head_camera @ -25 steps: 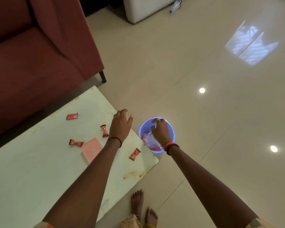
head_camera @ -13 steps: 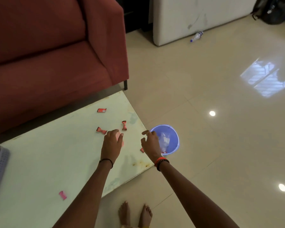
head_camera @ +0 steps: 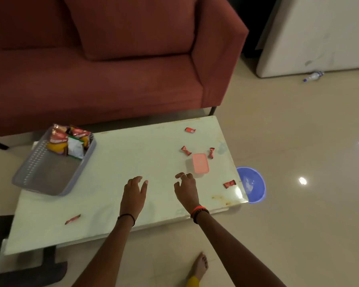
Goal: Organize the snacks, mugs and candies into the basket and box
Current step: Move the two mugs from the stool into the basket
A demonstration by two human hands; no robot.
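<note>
Both hands hover empty over the pale tabletop (head_camera: 116, 162), the left hand (head_camera: 133, 195) and right hand (head_camera: 187, 190) with fingers loosely spread. Red candies (head_camera: 186, 150) lie scattered around a pink-lidded box (head_camera: 200, 163) near the right end. Snack packets (head_camera: 67, 141) sit in the grey basket (head_camera: 39, 179) at the left.

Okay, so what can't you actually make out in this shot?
Head view only:
- Blue bowl: partly hidden by the table corner; contents blurred.
- Pink box: lid closed, inside hidden.
- Snack packets in the basket: print too small to read.
- Mugs: none visible.
</note>
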